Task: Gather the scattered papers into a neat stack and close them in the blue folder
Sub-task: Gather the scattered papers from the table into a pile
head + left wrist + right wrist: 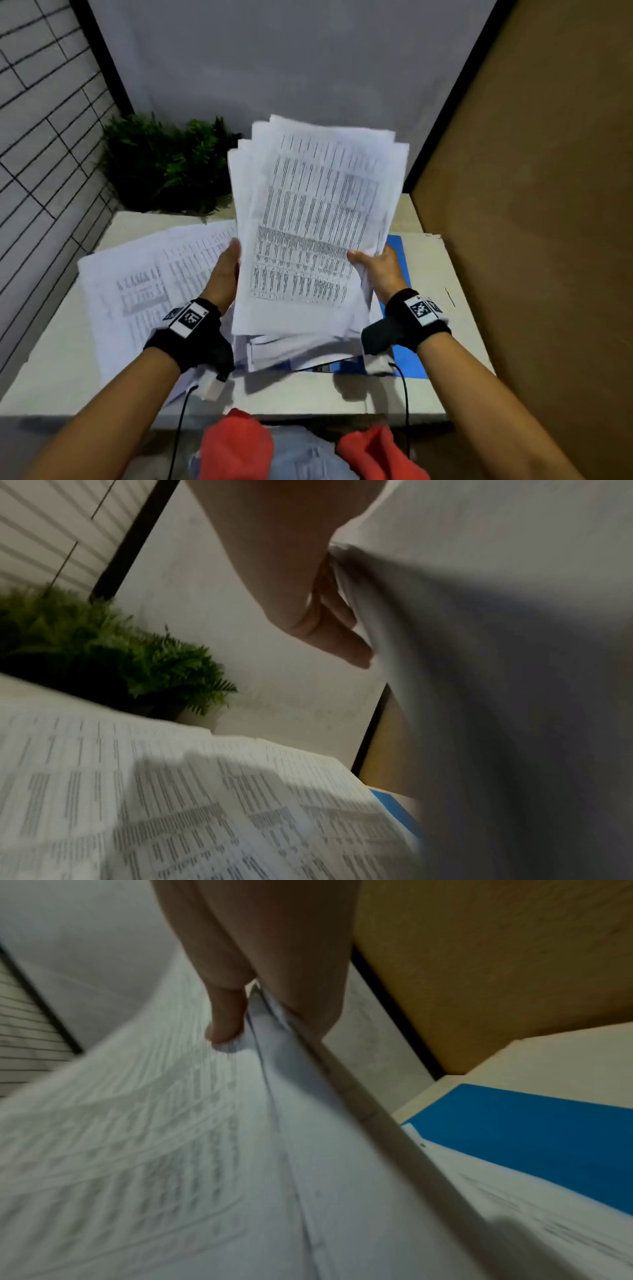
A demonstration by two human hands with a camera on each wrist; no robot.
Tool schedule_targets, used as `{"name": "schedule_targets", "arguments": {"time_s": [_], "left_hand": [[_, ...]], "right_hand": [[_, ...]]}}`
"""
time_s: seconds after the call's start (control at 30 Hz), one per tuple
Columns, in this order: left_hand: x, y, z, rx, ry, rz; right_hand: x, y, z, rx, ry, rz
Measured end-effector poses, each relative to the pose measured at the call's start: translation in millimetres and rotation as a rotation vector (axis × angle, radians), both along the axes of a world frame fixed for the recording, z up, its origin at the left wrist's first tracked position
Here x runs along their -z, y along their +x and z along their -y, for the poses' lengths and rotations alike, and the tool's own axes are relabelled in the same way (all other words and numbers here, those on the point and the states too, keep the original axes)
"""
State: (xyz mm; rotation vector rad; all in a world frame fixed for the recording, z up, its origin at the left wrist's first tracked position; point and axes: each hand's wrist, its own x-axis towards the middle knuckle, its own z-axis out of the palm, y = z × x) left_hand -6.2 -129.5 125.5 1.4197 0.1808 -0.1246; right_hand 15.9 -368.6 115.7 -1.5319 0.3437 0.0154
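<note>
I hold a thick stack of printed papers (315,222) tilted up above the table, its sheets fanned unevenly at the top. My left hand (224,274) grips its left edge, fingers (342,631) behind the sheets. On the right edge, my right hand (376,270) pinches the stack (171,1137) with the thumb (226,1026) on the printed face. The blue folder (407,356) lies open on the table under the stack, with a few sheets (301,353) on it. More loose papers (137,291) are spread on the table to the left.
A cream table (308,394) carries everything. A green potted plant (161,164) stands at its back left corner. A brown board wall (531,205) runs close along the right side. A grey wall is behind. Red cloth (236,442) lies on my lap.
</note>
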Motion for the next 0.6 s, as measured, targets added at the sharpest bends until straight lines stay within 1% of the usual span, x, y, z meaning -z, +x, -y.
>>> {"name": "schedule_targets", "arguments": {"time_s": [0.07, 0.13, 0.17, 0.23, 0.27, 0.37, 0.43, 0.53, 0.6], "left_hand": [[-1.0, -0.7, -5.4, -0.011, 0.077, 0.104], [-2.2, -2.5, -9.0, -0.073, 0.111, 0.160], [-2.4, -4.8, -11.2, -0.093, 0.095, 0.163], [-3.5, -7.9, -14.9, -0.025, 0.065, 0.214], [-2.9, -8.6, -17.4, 0.015, 0.098, 0.229], [-3.2, -6.4, -20.6, 0.070, 0.090, 0.238], [-3.7, -2.0, -19.2, 0.069, 0.129, 0.222], [-5.7, 1.8, -16.0, -0.009, 0.174, 0.205], [-9.2, -0.6, -18.1, -0.007, 0.123, 0.236]], "right_hand": [[-1.4, 1.4, -8.4, 0.040, -0.014, 0.072], [1.3, 2.4, -13.5, -0.027, -0.041, 0.131], [1.9, 2.2, -16.1, -0.074, -0.037, 0.142], [-1.7, 1.0, -18.3, -0.157, -0.008, 0.160], [-4.7, 1.7, -17.3, -0.176, -0.001, 0.169], [-11.7, 8.2, -9.3, -0.203, 0.026, 0.200], [-17.5, 12.4, -9.6, -0.202, 0.023, 0.208], [-31.0, 15.5, -12.9, -0.217, 0.031, 0.269], [-36.2, 18.3, -12.3, -0.237, 0.065, 0.312]]}}
